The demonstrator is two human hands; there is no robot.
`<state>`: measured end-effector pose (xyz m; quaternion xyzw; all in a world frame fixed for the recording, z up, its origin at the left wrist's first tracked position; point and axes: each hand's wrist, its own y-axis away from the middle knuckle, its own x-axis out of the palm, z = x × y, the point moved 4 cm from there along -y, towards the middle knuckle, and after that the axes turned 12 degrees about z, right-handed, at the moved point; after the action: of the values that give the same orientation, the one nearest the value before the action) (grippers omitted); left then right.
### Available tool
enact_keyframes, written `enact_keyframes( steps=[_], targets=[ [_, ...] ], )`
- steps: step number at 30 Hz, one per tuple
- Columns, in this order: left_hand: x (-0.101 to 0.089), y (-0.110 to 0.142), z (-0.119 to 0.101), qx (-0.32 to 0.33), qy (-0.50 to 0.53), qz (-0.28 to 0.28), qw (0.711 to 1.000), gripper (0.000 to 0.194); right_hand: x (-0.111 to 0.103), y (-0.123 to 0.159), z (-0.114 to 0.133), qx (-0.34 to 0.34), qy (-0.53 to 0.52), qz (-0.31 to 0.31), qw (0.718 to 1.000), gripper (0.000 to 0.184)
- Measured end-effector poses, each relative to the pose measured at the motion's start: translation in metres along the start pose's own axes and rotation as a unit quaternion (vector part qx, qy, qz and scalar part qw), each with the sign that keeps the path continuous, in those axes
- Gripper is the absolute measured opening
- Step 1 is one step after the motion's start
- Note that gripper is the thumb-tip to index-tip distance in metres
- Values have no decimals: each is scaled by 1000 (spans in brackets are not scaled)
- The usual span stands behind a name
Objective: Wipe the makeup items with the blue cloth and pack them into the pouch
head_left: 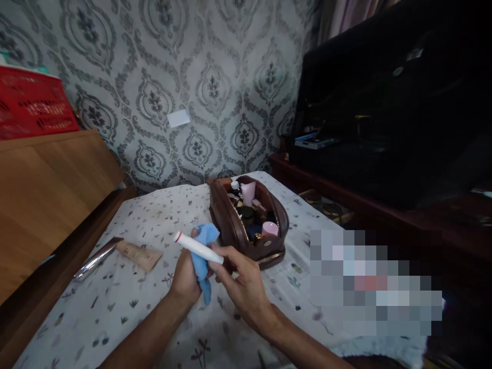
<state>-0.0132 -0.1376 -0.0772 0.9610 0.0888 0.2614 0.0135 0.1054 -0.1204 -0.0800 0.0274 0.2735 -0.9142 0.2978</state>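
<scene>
My right hand [242, 282] pinches one end of a white tube with a red ring near its tip [197, 247], holding it tilted up to the left. My left hand [186, 279] is closed on a light blue cloth [203, 251], which touches the tube from below. Both hands hover over a table covered with a white patterned cloth [134, 307]. Just behind them stands an open brown leather toiletry bag [246, 218] filled with several small bottles and jars.
A beige tube [139, 254] and a shiny silver tube [96, 260] lie on the table to the left. A wooden board [46, 195] leans at the left with a red box [33, 102] above. A dark cabinet [384, 128] stands at the right.
</scene>
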Motion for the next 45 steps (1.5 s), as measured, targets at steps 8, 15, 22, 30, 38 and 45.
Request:
enact_keyframes(
  steps=[8,15,22,30,38,45],
  targets=[
    [33,-46,-53,265,-511,116,809,20,-54,-21,14,40,-27,-49,998,31],
    [48,-105,-73,234,-811,160,512,71,-83,-32,13,69,-57,-76,993,38],
    [68,-136,-86,82,-906,201,363,54,-90,-39,14,55,-53,-93,993,35],
    [64,-126,-84,128,-930,174,299,39,-130,-64,-1,5,39,-152,988,26],
    [34,-126,-81,212,-890,147,376,41,-135,-109,8,-24,293,-106,950,17],
    [21,-124,-78,240,-864,101,430,41,-110,-162,16,50,461,68,884,23]
  ],
)
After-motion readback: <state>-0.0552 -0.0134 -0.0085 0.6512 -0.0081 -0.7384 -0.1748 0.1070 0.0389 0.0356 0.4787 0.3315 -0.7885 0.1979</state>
